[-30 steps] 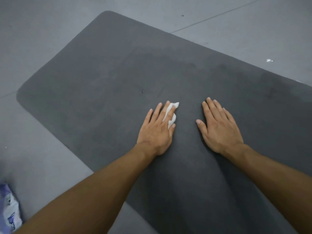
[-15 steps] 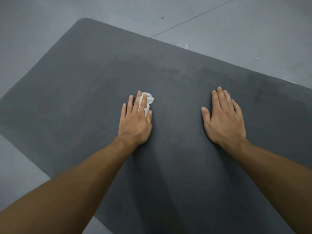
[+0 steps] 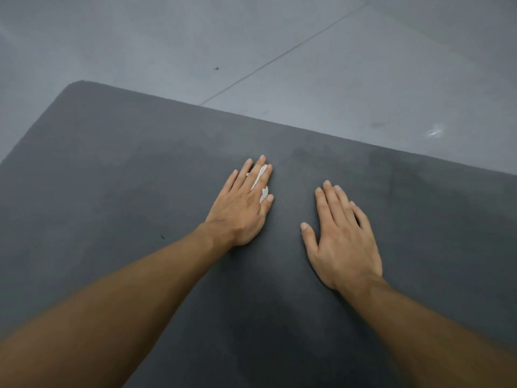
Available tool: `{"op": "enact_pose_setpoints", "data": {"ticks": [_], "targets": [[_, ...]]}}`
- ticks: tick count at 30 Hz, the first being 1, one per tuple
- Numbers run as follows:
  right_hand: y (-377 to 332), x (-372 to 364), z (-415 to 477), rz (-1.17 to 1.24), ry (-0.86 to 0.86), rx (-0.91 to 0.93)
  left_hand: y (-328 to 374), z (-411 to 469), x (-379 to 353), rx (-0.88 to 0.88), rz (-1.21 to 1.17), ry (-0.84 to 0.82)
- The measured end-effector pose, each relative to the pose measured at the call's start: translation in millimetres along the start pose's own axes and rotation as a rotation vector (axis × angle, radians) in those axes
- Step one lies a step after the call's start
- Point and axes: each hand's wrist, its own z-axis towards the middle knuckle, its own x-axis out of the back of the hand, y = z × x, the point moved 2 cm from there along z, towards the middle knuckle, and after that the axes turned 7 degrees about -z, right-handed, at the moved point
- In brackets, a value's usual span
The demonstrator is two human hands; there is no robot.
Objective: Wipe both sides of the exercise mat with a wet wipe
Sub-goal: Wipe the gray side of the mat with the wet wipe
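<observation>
We are wiping the top of the mat (image 3: 112, 197): left hand (image 3: 240, 204) presses the wipe (image 3: 261, 179) under straight fingers; right hand (image 3: 345, 245) braces, fingers flat. Next: sweep the unwiped areas.

The wet wipe (image 3: 258, 179) lies under the left hand (image 3: 242, 204), on the exercise mat (image 3: 112, 191). The right hand (image 3: 341, 239) rests on the mat just right of it.

A dark charcoal-grey mat (image 3: 117, 175) with a fine ribbed texture lies on a pale grey floor (image 3: 167, 43) crossed by a thin dark seam. The wipe (image 3: 258, 179) is white.
</observation>
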Motion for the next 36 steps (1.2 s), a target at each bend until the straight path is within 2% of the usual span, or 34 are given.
{"op": "enact_pose_setpoints", "data": {"ticks": [3,8,14,18,36], "targets": [[0,0,2,-0.004,-0.013,-0.004,4,37,5,-0.142,0.068,-0.046],[2,2,2,0.010,-0.054,-0.013,-2,79,13,-0.232,0.131,-0.097],[3,3,4,0.029,-0.089,-0.027,-22,111,28,-0.120,0.015,-0.050],[3,6,5,0.040,-0.100,-0.033,-24,107,25,-0.150,0.080,-0.002],[3,9,10,-0.008,-0.172,-0.047,-26,111,21,-0.203,0.211,-0.063]]}}
